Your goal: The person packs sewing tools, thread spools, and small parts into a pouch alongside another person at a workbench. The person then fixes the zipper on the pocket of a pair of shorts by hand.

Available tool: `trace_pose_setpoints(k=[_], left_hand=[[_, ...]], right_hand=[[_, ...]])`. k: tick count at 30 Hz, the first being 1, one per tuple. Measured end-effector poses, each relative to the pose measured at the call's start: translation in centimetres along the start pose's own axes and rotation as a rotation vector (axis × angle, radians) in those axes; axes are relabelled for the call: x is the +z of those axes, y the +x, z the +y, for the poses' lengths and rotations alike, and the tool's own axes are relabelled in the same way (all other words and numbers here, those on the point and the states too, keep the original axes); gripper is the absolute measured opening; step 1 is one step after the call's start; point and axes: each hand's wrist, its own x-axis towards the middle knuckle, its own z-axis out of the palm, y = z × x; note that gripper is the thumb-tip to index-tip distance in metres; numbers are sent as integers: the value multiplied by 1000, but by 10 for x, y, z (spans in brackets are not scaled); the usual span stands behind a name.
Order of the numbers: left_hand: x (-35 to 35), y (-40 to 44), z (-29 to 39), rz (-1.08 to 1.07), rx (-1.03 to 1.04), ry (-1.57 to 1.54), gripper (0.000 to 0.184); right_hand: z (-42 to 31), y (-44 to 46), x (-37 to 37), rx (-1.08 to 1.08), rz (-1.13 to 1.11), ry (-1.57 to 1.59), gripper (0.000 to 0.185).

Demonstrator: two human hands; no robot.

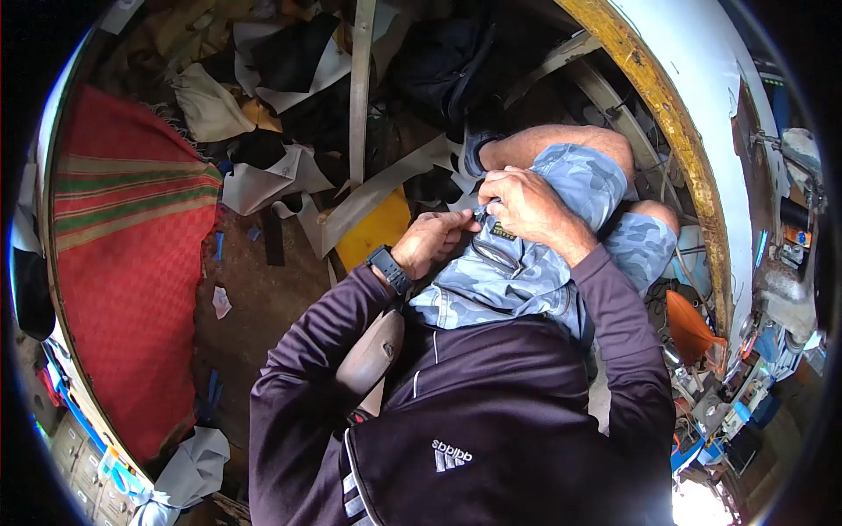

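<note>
My left hand (430, 238), with a black watch (389, 269) on the wrist, pinches a small dark piece (480, 216) over my lap. From the other side my right hand (526, 206) has its fingers closed on the same piece. The two hands almost meet there, and the fingers cover much of it, so its kind is unclear. Beneath them are blue-grey camouflage shorts (491, 285) with a dark label (503, 231) and a zipped pocket (496, 256).
A red striped cloth (132, 289) hangs at the left. Grey and black sheet scraps (285, 175) and a yellow piece (377, 230) lie on the floor ahead. A wooden bar (360, 92) stands among them. To the right are a yellow-edged panel (671, 114) and an orange funnel-like piece (688, 327).
</note>
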Motion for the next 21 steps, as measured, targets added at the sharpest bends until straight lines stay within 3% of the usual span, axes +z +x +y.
trace_pose_setpoints(k=[3, 9, 16, 21], left_hand=[[3, -2, -4, 61, 111, -11, 26], [18, -6, 1, 40, 53, -43, 17], [15, 17, 2, 152, 67, -188, 25], [19, 16, 4, 183, 17, -153, 26]], right_hand=[[4, 5, -3, 21, -54, 35, 10], [10, 10, -5, 42, -103, 76, 14], [11, 10, -2, 145, -150, 65, 22], [6, 7, -3, 65, -99, 15, 22]])
